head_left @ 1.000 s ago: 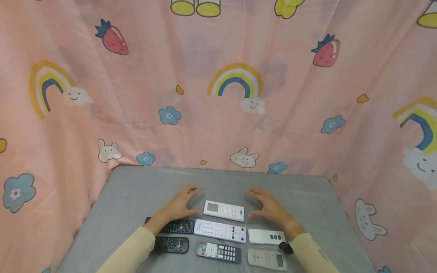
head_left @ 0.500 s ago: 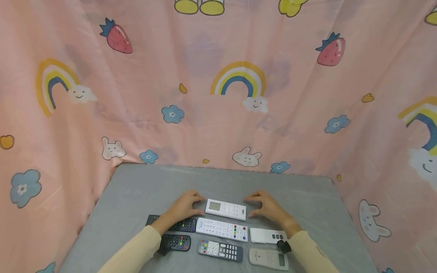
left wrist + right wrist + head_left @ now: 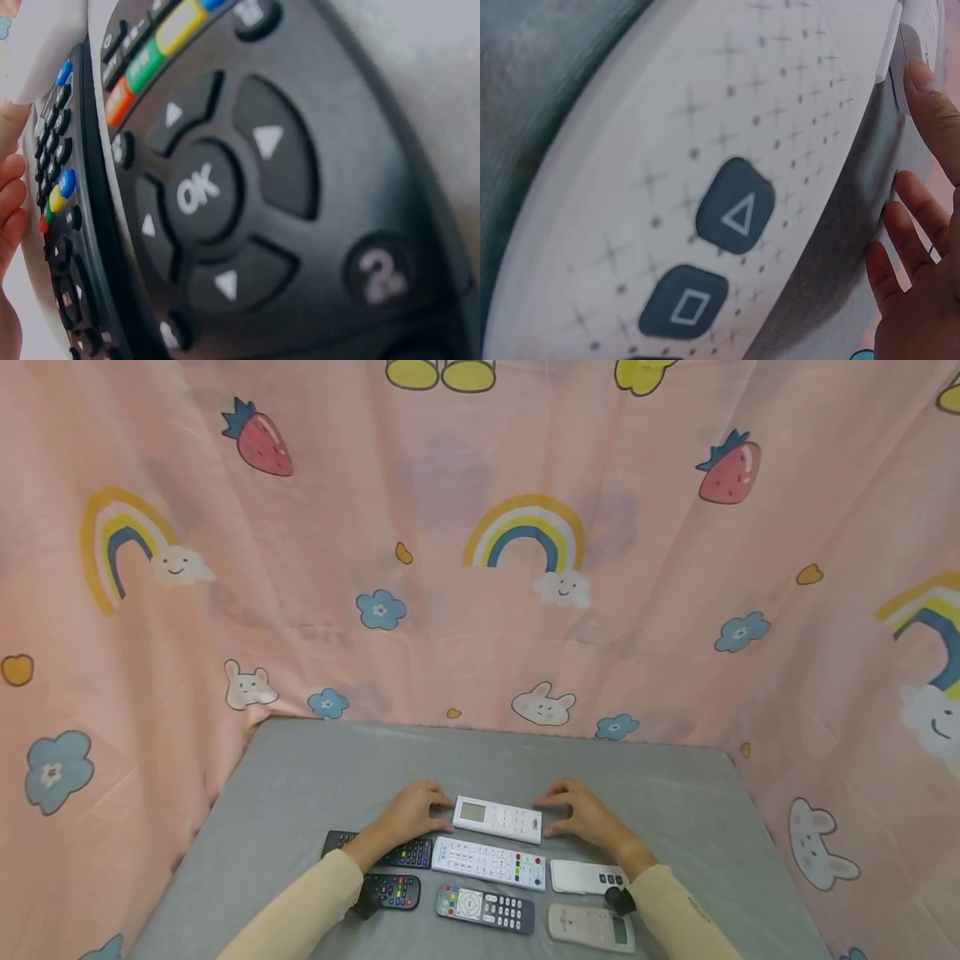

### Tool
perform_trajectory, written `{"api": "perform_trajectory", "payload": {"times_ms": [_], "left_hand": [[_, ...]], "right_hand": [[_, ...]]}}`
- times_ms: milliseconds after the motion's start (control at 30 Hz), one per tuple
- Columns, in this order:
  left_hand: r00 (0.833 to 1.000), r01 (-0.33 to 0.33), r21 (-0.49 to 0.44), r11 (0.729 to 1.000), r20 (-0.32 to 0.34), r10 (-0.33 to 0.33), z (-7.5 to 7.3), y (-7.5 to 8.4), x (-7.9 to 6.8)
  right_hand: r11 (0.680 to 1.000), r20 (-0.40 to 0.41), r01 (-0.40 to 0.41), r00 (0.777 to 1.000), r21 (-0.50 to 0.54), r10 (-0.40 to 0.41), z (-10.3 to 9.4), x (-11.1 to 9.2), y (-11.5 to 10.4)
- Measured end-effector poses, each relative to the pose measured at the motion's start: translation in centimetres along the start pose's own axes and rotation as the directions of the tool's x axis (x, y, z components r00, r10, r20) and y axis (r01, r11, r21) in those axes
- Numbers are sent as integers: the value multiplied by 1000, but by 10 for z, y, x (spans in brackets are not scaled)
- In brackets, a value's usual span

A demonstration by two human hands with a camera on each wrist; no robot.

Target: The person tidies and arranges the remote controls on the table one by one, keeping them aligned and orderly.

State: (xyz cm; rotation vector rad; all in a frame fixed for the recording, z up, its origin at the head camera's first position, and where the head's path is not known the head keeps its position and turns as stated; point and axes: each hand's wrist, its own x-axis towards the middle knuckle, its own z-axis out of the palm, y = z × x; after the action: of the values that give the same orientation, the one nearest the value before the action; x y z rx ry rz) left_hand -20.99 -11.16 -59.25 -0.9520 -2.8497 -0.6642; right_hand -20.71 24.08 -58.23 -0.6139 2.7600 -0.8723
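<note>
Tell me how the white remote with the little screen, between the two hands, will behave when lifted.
The white remote looks like a rigid plastic slab, so it probably stays stiff. Lying flat, it shouldn't roll. With the left hand and right hand at its ends, it likely lifts level.

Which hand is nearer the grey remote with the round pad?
Left. The left hand sits up-left of the grey remote; the right hand lies farther, up-right.

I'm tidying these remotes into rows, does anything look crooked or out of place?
Nothing is damaged. The white remote with the screen, between the left hand and right hand, sits alone beyond the rows, slightly askew.
</note>
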Motion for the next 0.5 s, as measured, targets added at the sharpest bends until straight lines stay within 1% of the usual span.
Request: {"api": "perform_trajectory", "payload": {"times_ms": [233, 367, 500], "left_hand": [[1000, 11, -1, 1000, 2, -11, 4, 1, 3], [998, 57, -36, 998, -20, -58, 6, 1, 5], [992, 111, -68, 992, -47, -114, 5, 0, 7]], "right_hand": [[1000, -5, 11, 1000, -5, -11, 0, -1, -4], [1000, -15, 16, 1000, -24, -16, 3, -2, -5], [998, -34, 29, 999, -53, -31, 6, -3, -6]]}}
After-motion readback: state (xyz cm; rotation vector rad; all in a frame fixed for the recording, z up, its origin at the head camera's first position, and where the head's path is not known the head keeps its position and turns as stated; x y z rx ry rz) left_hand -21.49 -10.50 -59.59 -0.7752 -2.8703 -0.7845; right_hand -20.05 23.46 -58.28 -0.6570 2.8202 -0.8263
